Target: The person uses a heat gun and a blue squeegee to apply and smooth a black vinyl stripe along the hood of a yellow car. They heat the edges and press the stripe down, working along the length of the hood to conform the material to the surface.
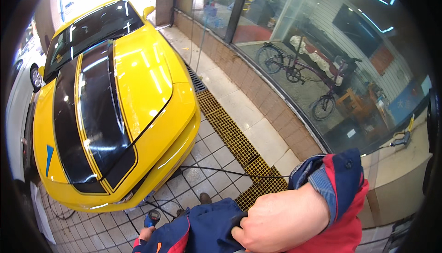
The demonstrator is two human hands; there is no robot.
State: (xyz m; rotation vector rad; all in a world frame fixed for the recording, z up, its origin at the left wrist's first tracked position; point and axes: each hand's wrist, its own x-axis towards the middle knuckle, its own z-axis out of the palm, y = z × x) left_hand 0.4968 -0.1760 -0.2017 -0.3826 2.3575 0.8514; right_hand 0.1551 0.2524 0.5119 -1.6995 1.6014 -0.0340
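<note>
Down at the lower left, my left hand [146, 233] is closed around a blue handheld tool [152, 218] with a round dark face on top. The tool is in front of the nose of a yellow car [147, 68] with black hood stripes. My right hand [285, 218] is at the lower middle, fingers curled in against my dark blue jacket [209, 225], its thumb pressing on a fold of the cloth. Most of the right fingertips are hidden. The right sleeve [338, 179] is turned back above the wrist.
A black cable [221, 171] crosses the tiled floor [209, 149] and a yellow drain grate [228, 126]. To the right are a low brick ledge [258, 101] and a glass wall with a folding bicycle [294, 71] behind it. A white car [18, 101] stands at the far left.
</note>
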